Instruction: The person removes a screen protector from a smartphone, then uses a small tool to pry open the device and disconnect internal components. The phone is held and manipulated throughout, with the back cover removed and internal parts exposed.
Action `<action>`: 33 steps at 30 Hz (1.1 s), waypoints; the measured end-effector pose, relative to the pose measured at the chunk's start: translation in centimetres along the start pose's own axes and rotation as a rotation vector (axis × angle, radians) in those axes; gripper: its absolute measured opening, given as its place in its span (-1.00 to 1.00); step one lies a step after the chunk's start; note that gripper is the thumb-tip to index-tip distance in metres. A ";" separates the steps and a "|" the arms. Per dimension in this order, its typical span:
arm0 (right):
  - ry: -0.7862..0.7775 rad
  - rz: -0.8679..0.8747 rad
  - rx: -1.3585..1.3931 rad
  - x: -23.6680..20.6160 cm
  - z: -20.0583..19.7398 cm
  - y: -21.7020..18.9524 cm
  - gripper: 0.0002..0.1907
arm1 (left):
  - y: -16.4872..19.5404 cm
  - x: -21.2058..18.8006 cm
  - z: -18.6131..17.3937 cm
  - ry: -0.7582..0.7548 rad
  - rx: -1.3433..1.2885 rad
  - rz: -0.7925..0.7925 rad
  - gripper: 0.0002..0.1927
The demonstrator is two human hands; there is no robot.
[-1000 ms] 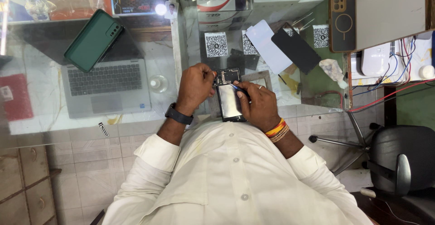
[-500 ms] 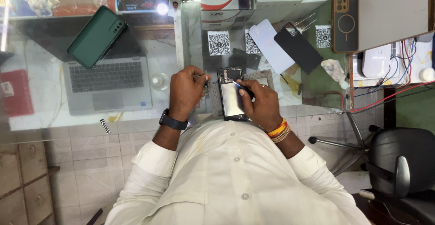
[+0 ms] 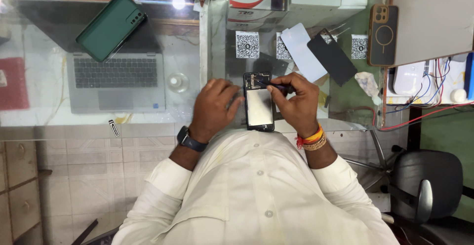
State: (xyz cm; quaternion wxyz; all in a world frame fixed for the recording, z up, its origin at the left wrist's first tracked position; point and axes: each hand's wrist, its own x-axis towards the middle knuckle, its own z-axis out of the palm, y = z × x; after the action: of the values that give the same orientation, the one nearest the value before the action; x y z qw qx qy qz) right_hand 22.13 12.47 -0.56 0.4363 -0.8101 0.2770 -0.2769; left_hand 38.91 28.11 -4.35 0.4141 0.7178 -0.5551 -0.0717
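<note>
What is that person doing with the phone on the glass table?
A person in a white shirt is bent over an opened black phone with its back off, which lies on the glass counter. The left hand steadies the phone's side, and the right hand holds a thin dark tool with its tip at the phone's top end. A grey laptop with a green phone case resting on it sits to the left.

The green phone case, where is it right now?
In the head view, the green phone case lies tilted on the open laptop, upper left, well clear of the left hand.
</note>
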 end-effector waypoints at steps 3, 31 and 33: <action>0.011 -0.122 0.012 0.7 0.5 0.3 -0.81 | 0.1 0.2 0.4 -0.008 -0.004 0.080 -0.65; -0.004 -0.453 -0.235 3.0 3.6 1.9 -0.57 | -0.8 0.3 0.4 -0.181 0.095 0.295 -0.55; 0.002 -0.464 -0.252 3.0 3.5 1.7 -0.56 | -0.8 0.3 0.4 -0.184 0.089 0.292 -0.54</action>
State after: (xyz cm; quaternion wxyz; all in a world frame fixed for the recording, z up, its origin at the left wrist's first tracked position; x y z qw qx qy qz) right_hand 26.30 11.52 -3.05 0.2562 -0.8997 0.1165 -0.3336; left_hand 39.36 27.66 -5.06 0.3354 0.6377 -0.6915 -0.0514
